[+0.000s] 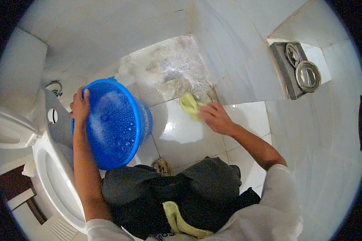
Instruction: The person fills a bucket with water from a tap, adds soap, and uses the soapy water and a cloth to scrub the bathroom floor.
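Note:
A blue plastic bucket (111, 120) tilts toward me, its inside covered with soap bubbles and foam. My left hand (80, 104) grips its left rim, with the thumb over the edge. A crumpled yellow-green cloth (189, 104) is in my right hand (214, 117), low over the wet white floor tiles (184, 129). That hand is slightly blurred. Just ahead of the cloth, suds and dirty water (178, 69) cover the tiles in the corner. A second yellow-green cloth (178, 221) lies on my lap across dark clothing.
Pale tiled walls (229, 54) meet at the corner ahead. On the right, a wall niche holds a dark box (285, 70) and a round metal piece (308, 76). A white oval bathroom fixture (58, 183) and a grey panel with a hole (57, 120) stand close on the left.

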`<state>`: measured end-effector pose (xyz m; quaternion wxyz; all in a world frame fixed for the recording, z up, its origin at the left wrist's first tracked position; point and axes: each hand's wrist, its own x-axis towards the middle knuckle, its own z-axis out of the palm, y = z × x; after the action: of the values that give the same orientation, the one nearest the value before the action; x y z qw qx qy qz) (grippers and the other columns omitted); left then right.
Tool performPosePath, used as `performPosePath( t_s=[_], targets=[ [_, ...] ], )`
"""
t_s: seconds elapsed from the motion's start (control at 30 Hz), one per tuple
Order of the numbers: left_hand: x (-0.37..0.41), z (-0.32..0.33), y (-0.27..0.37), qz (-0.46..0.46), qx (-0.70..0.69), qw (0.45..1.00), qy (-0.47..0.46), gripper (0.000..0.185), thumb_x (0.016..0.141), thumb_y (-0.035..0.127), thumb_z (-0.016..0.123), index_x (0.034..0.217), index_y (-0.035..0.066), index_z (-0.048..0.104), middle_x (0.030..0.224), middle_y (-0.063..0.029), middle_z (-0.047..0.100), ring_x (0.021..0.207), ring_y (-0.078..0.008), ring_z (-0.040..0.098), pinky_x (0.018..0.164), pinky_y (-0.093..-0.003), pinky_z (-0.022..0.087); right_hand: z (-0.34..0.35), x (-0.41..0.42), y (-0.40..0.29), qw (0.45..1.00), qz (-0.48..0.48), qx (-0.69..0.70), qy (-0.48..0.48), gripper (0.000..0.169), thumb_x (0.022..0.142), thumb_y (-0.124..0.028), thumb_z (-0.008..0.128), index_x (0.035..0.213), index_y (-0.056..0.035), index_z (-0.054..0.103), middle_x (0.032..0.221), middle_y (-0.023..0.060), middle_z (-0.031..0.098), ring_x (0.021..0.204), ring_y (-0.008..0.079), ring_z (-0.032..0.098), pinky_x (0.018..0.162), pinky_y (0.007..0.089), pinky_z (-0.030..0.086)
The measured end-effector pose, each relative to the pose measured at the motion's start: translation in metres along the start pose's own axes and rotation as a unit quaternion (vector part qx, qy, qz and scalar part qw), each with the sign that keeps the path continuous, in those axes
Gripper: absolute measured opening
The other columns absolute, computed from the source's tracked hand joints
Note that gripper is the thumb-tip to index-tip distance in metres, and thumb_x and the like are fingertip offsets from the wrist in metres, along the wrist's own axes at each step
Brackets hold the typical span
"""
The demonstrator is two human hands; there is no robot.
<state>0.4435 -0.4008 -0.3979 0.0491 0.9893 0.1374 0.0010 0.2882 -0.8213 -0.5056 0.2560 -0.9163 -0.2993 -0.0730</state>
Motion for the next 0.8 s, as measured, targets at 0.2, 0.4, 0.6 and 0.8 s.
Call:
performPosePath(
  t_s=[0.2, 0.4, 0.6, 0.8],
  targets=[
    [0.007, 0.006, -0.011, 0.018, -0.010, 1.000, 0.019, 0.038, 0.080, 0.049, 0.030, 0.110, 0.028, 0.042, 0.112, -0.0032, 0.044, 0.101, -0.0346, 0.040, 0.078, -0.0590, 0.024, -0.010, -0.138, -0.016, 0.980, -0.058, -0.052, -0.181, 0.030, 0.073, -0.023, 0.047, 0.103, -0.0178, 0.049, 0.113, 0.0074, 0.043, 0.099, 0.0266, 0.041, 0.070, 0.0444, 0.038],
    [0.008, 0.011, -0.020, 0.042, -0.008, 0.998, 0.037, 0.039, 0.081, 0.048, 0.029, 0.110, 0.027, 0.042, 0.110, -0.0035, 0.045, 0.101, -0.0340, 0.041, 0.079, -0.0570, 0.025, 0.024, -0.089, -0.010, 0.971, -0.061, -0.054, -0.226, 0.034, 0.075, -0.028, 0.045, 0.108, -0.0174, 0.045, 0.117, 0.0084, 0.039, 0.103, 0.0256, 0.040, 0.079, 0.0409, 0.038],
    [0.009, 0.011, -0.015, 0.050, -0.037, 0.998, 0.031, 0.038, 0.080, 0.049, 0.030, 0.110, 0.029, 0.043, 0.111, -0.0032, 0.045, 0.101, -0.0333, 0.041, 0.079, -0.0576, 0.024, 0.082, -0.010, 0.044, 0.986, 0.029, -0.102, -0.125, 0.027, 0.070, -0.019, 0.050, 0.095, -0.0119, 0.053, 0.106, 0.0043, 0.048, 0.096, 0.0220, 0.044, 0.079, 0.0382, 0.036],
    [0.006, 0.003, -0.005, 0.021, -0.007, 0.999, 0.029, 0.037, 0.079, 0.049, 0.032, 0.110, 0.030, 0.043, 0.111, -0.0018, 0.045, 0.103, -0.0322, 0.040, 0.081, -0.0577, 0.022, 0.070, 0.026, 0.047, 0.994, 0.039, -0.060, 0.084, 0.028, 0.066, -0.006, 0.054, 0.094, -0.0070, 0.053, 0.099, 0.0084, 0.051, 0.086, 0.0252, 0.046, 0.074, 0.0351, 0.038]
  ],
)
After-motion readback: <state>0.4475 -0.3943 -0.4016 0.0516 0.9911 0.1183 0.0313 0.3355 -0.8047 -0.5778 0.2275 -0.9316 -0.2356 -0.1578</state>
